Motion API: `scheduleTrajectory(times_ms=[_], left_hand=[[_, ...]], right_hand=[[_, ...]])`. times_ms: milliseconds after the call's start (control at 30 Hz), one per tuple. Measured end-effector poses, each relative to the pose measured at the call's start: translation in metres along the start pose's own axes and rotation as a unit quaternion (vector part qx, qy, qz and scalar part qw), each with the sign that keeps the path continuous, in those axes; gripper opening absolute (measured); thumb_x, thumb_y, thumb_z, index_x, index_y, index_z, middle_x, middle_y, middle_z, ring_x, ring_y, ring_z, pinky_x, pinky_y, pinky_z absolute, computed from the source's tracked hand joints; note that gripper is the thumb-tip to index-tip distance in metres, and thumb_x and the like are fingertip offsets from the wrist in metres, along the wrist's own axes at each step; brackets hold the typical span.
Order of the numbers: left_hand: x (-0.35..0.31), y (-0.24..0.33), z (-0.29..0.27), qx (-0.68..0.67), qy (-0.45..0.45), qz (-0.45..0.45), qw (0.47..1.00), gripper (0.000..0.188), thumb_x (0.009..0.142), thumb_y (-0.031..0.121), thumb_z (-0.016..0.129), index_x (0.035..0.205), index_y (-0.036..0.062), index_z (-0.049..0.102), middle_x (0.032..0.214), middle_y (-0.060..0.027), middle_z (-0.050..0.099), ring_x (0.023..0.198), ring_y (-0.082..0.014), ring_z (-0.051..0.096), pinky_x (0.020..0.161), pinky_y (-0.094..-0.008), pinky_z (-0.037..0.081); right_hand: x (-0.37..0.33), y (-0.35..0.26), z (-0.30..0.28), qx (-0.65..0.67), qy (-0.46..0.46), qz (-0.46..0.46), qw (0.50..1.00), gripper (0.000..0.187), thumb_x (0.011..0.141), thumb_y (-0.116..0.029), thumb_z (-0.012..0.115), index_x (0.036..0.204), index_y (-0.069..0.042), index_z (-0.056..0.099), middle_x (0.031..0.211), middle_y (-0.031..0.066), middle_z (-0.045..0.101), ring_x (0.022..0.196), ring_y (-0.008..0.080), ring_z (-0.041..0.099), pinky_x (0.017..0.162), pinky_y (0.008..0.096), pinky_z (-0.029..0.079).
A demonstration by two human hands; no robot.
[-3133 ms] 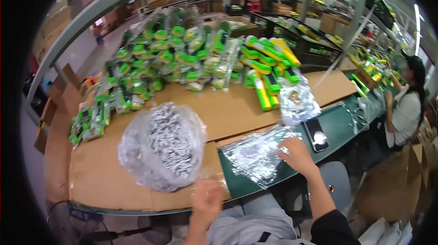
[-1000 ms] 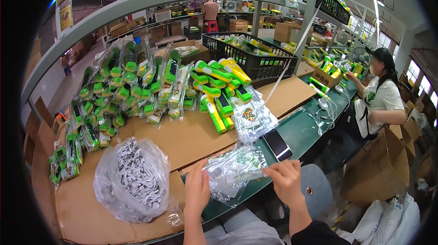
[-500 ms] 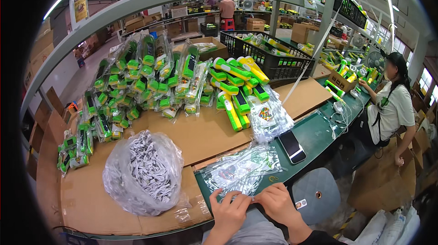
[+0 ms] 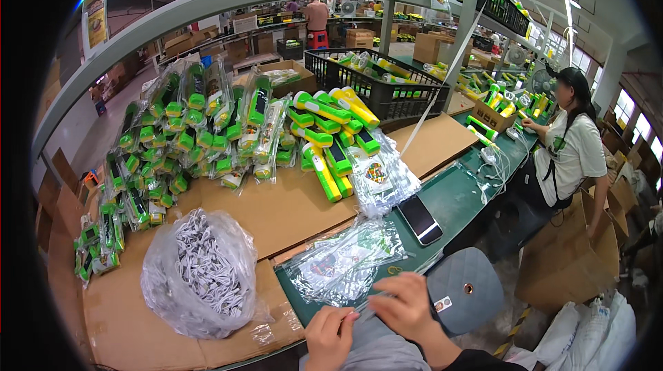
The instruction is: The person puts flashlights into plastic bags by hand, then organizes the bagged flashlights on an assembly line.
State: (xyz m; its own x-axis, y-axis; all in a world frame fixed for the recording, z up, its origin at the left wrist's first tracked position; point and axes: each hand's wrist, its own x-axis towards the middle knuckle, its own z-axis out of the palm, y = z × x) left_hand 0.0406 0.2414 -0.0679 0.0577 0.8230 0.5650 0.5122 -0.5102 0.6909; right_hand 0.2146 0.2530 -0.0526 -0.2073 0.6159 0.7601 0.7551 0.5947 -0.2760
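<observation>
Low at the table's front edge, my left hand [image 4: 331, 335] is closed, thumb and fingertips pinched together. A sliver of something clear shows beside the pinch, too small to name. Just right of it, my right hand [image 4: 409, 307] is raised with bent fingers apart, a little blurred, and nothing plain to see in them. Beyond both hands lies a loose pile of clear printed plastic bags [image 4: 338, 264] on the green tabletop [image 4: 290, 295]. A thicker stack of such bags [image 4: 383, 181] lies farther back, next to a dark phone [image 4: 420, 220].
A clear sack of white cables [image 4: 207, 267] stands on cardboard at left. Behind it are heaped bagged green flashlights [image 4: 186, 136], unbagged green-yellow ones [image 4: 328, 147] and a black crate [image 4: 380, 95]. A grey stool [image 4: 466, 291] is at right; a co-worker [image 4: 573, 143] sits beyond.
My hands, which were together at the bags' near edge, have come apart. The right has lifted and its fingers loosened; the left has drawn into a pinch. The view has shifted slightly.
</observation>
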Motion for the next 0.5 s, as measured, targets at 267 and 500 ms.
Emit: scheduleTrajectory(times_ms=[267,500], left_hand=[[0.000,0.000,0.000,-0.053,0.102,-0.060,0.992,0.011,0.075,-0.008,0.071,0.083,-0.0017,0.066,0.074,-0.0120,0.064,0.063,-0.0242,0.062,0.055,-0.0324,0.047],[-0.002,-0.029,-0.037,-0.014,0.139,-0.029,0.990,0.012,0.075,-0.009,0.068,0.082,-0.0003,0.065,0.074,-0.0106,0.064,0.064,-0.0220,0.062,0.055,-0.0308,0.047]], right_hand=[[-0.025,-0.021,0.058,0.023,0.112,-0.004,0.993,0.024,0.067,-0.005,0.079,0.088,-0.010,0.068,0.089,0.0007,0.065,0.086,0.0222,0.062,0.075,0.0368,0.045],[-0.011,0.018,0.044,-0.002,-0.072,0.063,0.995,0.013,0.069,-0.018,0.077,0.076,-0.015,0.066,0.083,-0.0044,0.068,0.104,0.0244,0.056,0.094,0.0438,0.029]])
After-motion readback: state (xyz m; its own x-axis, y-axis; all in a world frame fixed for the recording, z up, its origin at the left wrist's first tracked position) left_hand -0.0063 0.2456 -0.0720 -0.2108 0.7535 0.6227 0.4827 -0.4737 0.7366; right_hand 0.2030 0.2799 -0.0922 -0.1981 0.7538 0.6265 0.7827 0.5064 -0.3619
